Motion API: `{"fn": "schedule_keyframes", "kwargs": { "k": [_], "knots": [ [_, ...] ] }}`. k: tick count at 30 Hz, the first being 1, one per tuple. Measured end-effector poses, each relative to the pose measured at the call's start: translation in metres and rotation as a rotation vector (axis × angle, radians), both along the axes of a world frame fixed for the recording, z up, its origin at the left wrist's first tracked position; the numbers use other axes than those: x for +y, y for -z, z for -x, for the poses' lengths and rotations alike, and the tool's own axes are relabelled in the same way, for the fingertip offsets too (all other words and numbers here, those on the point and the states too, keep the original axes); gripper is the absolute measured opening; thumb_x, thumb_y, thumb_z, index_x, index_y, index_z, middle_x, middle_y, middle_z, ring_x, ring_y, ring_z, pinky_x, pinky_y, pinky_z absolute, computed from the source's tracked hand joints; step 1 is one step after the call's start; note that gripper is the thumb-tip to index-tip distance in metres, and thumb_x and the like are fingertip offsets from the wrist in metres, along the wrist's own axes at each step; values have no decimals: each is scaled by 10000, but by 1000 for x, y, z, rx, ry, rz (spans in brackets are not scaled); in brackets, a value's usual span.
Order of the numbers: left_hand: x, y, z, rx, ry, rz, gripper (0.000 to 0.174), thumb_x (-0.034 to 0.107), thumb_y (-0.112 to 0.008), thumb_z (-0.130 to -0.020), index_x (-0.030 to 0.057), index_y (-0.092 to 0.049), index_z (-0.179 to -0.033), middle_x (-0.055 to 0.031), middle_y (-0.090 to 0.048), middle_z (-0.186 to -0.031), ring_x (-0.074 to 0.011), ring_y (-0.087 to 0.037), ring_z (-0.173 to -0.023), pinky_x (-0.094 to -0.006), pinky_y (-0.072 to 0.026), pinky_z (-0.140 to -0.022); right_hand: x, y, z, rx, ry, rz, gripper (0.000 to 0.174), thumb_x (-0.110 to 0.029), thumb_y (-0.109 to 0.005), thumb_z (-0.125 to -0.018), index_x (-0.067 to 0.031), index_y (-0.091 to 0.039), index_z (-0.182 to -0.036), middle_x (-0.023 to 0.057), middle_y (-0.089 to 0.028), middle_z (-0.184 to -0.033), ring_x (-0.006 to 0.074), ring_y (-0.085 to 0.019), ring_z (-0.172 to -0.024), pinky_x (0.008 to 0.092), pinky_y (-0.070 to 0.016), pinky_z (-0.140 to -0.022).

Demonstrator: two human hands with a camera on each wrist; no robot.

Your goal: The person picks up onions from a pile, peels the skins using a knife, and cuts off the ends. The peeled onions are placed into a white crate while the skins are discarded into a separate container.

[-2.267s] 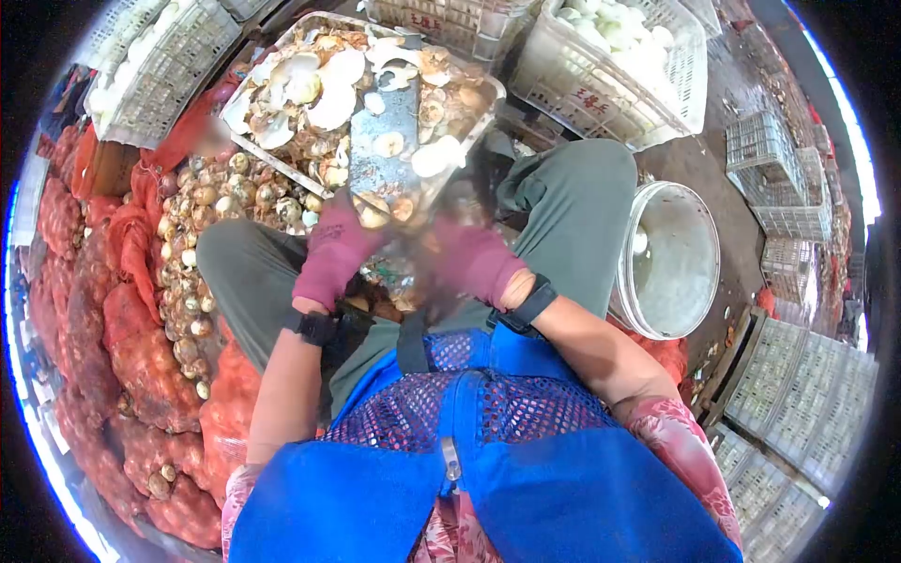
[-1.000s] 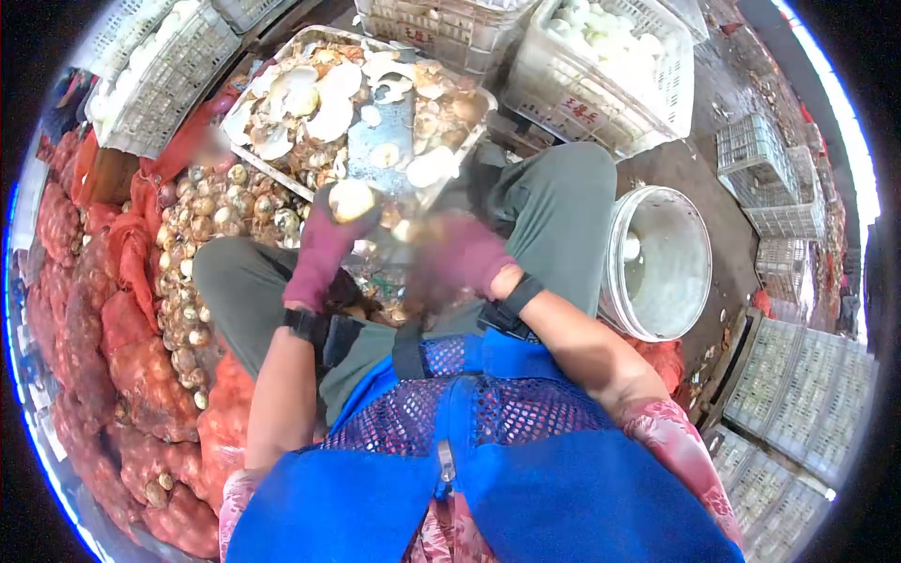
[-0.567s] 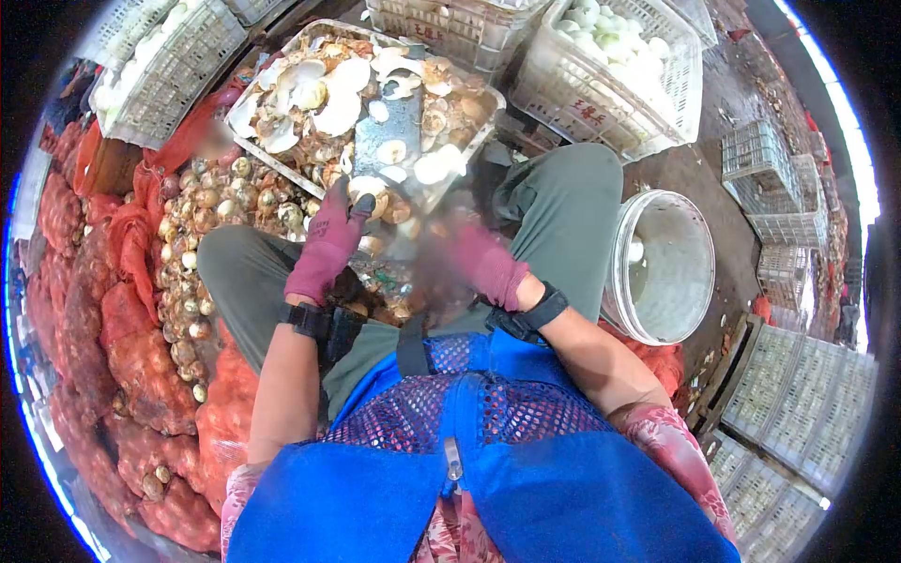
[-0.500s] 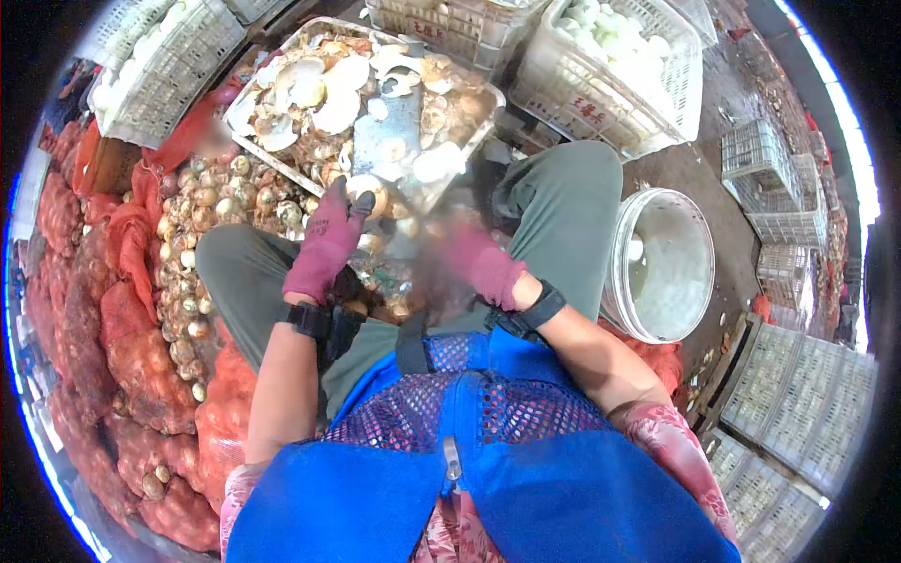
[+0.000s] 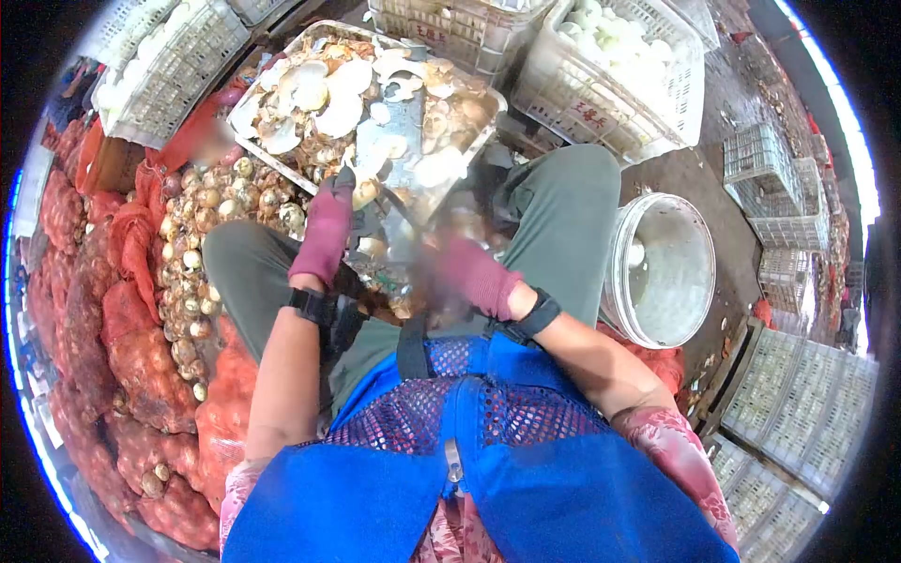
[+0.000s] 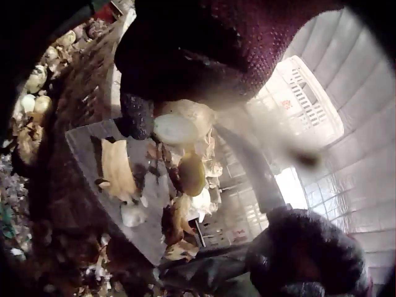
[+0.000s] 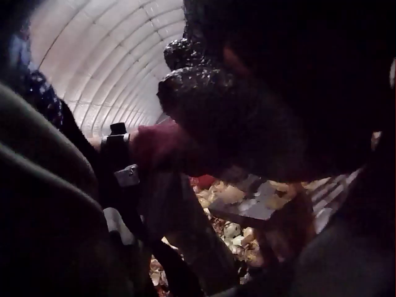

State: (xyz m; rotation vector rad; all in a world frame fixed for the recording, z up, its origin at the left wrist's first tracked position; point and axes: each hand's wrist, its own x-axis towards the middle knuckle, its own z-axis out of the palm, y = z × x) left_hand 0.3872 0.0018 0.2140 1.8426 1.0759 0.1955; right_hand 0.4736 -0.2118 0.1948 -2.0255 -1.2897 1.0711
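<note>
My left hand, in a maroon glove with dark fingertips, holds a pale onion near the tray's lower edge. In the left wrist view its thumb presses the onion's side, and the other fingers are mostly in shadow. My right hand, gloved alike and partly blurred in the head view, grips a knife. The knife's blade points up toward the onion, close to it. Below the onion lies a grey board with onion skin and scraps on it.
A white-rimmed tray heaped with skins lies ahead. Unpeeled onions and red mesh sacks lie left. Crates of peeled onions stand behind, including a white crate. A white bucket stands right of the knee.
A second ago my left hand held up a round pale onion. Since half a second ago it has turned, its fingers drawn closer together. The right hand stays near the middle with the knife.
</note>
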Motion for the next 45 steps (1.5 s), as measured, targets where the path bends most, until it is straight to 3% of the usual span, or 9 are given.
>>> {"fn": "schedule_keyframes", "kwargs": {
  "k": [1, 4, 9, 20, 26, 30, 32, 40, 45],
  "knots": [
    [4, 4, -1, -174, -77, 310, 569, 487, -442, -951, -13, -507, -1213, -132, -595, -935, -231, -632, -723, -341, -548, -668, 8, -53, 0, 66, 95, 229, 325, -180, -410, -951, -74, -484, -1249, 245, -498, -1077, 386, -570, -949, 456, -489, -756],
    [19, 17, -3, -262, -119, 502, 520, 468, -457, -947, 18, -533, -1195, -113, -602, -935, -239, -632, -729, -355, -559, -669, -6, -6, 3, -392, -209, -94, 346, -127, -436, -924, -55, -478, -1260, 242, -501, -1071, 381, -574, -929, 439, -497, -727],
    [17, 17, 2, -481, -177, 682, 420, 368, -473, -945, 7, -570, -1137, -116, -622, -994, -236, -637, -860, -356, -559, -677, -11, 16, -2, -507, -474, 66, 427, -44, -490, -843, -49, -473, -1269, 249, -503, -1077, 361, -591, -872, 427, -513, -707],
    [-7, -2, 4, -374, -159, 483, 448, 325, -453, -947, 53, -501, -1300, -65, -567, -1204, -178, -571, -1033, -316, -471, -886, -3, 24, 12, -531, 30, -88, 493, -426, -423, -936, -9, -416, -1197, 208, -649, -939, 353, -627, -871, 468, -498, -765],
    [1, 11, -1, -265, -102, 277, 724, 516, -518, -905, -49, -403, -1344, -193, -557, -1209, -235, -577, -1034, -341, -491, -833, -3, -7, 14, -451, 42, -80, 427, -393, -443, -932, 1, -433, -1096, 208, -642, -877, 369, -629, -816, 489, -484, -726],
    [5, 13, -13, -29, -188, 244, 538, 434, -476, -951, -3, -517, -1262, -75, -601, -1094, -159, -543, -954, -309, -455, -826, -3, 15, 15, -501, 11, -143, 411, -383, -450, -933, -1, -435, -1085, 205, -640, -845, 371, -630, -780, 480, -489, -708],
    [22, 38, -12, -12, -105, 107, 758, 537, -496, -909, -61, -369, -1358, -221, -560, -1181, -262, -621, -993, -330, -504, -749, 1, 14, 18, -549, 19, -215, 390, -373, -455, -932, -8, -436, -1069, 207, -641, -837, 372, -631, -774, 485, -487, -693],
    [8, 24, -7, -296, -205, 388, 781, 611, -451, -896, -48, -422, -1312, -183, -603, -1024, -246, -644, -795, -339, -502, -625, 3, 3, 24, -515, 87, -169, 374, -356, -476, -925, -12, -436, -1066, 213, -641, -845, 375, -635, -789, 478, -494, -684],
    [21, 48, -3, -172, -151, 170, 802, 636, -464, -875, -58, -457, -1278, -179, -619, -1002, -284, -616, -814, -377, -492, -695, 9, -2, 22, -552, 40, -87, 394, -377, -465, -928, -8, -443, -1067, 184, -637, -782, 351, -639, -735, 460, -497, -641]
  ]
}}
